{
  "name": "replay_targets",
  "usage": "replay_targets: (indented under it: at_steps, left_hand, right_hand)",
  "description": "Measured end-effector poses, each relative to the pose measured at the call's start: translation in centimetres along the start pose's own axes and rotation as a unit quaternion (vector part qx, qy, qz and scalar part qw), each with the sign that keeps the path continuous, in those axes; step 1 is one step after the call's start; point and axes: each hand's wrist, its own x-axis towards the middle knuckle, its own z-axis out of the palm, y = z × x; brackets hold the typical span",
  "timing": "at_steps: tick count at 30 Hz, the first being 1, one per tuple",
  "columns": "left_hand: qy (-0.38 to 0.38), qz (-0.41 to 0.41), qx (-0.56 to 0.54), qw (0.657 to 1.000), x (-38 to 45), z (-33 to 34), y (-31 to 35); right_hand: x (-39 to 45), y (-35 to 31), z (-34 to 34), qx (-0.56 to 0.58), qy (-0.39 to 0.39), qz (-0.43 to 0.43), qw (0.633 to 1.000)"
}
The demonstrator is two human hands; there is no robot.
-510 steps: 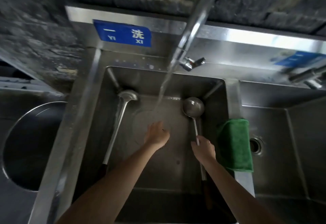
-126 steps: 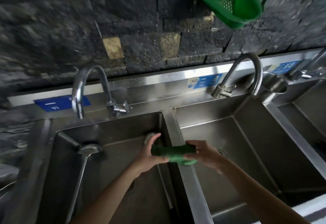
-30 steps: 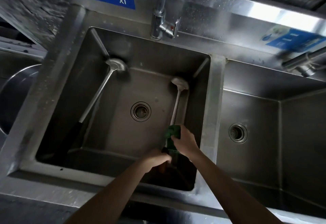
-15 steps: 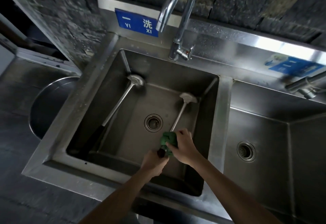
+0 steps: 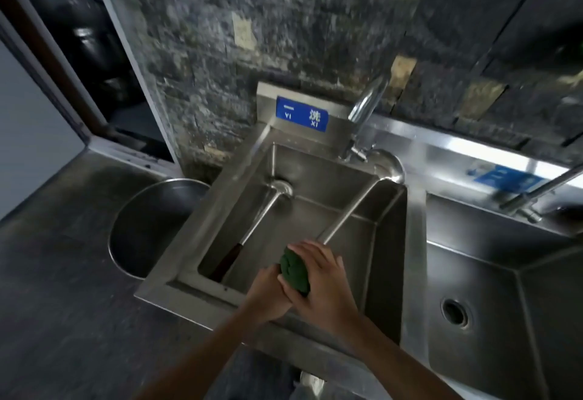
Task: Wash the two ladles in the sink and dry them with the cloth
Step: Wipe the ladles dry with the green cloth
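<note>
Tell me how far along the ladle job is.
The tap is off, so washing looks finished. In hand: the right hand wraps the green cloth round the right ladle handle, while the left hand grips its end. Left: the other ladle lies untouched in the sink, not yet wiped.

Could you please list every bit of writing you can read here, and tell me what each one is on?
"YI" and "XI", white letters on the blue sign on the left sink's backsplash; the Chinese characters above them are too blurred to read with certainty.
The blue label on the backsplash behind the right basin: too blurred to read.
No other writing shows.
</note>
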Motion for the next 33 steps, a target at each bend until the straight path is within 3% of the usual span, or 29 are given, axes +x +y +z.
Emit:
replay_targets:
  at_steps: [4, 9, 12, 18, 23, 28, 30, 33]
  left_hand:
    - [0.050, 0.107, 0.037, 0.992, -2.2, -4.6, 1.3]
    - [0.090, 0.202, 0.136, 0.966, -2.6, -9.5, 2.9]
    - [0.149, 0.231, 0.096, 0.957, -3.0, -11.2, 3.4]
    - [0.210, 0.268, 0.043, 0.939, -3.4, -13.8, 5.5]
    - [0.233, 0.290, 0.054, 0.927, -3.8, -17.1, 6.7]
    - [0.268, 0.308, 0.085, 0.909, -4.1, -20.9, 10.3]
    - [0.276, 0.317, 0.087, 0.903, -4.2, -22.0, 12.2]
    - [0.260, 0.326, 0.064, 0.907, -4.6, -22.9, 14.3]
  right_hand:
    - [1.2, -3.2, -2.2, -0.008, 0.049, -0.067, 0.997]
    - [5.2, -3.3, -5.1, -0.077, 0.096, -0.225, 0.967]
    - [7.4, -3.1, -8.3, -0.132, 0.113, -0.300, 0.938]
    - [14.0, -2.5, -19.4, -0.212, 0.160, -0.258, 0.929]
    - [18.9, -1.7, -30.1, -0.255, 0.202, -0.136, 0.936]
    - [19.7, -5.5, -30.8, -0.161, 0.320, -0.070, 0.931]
    - [18.5, -8.6, -28.0, -0.134, 0.315, -0.116, 0.932]
    - [16.8, -11.7, -22.6, -0.155, 0.229, -0.275, 0.921]
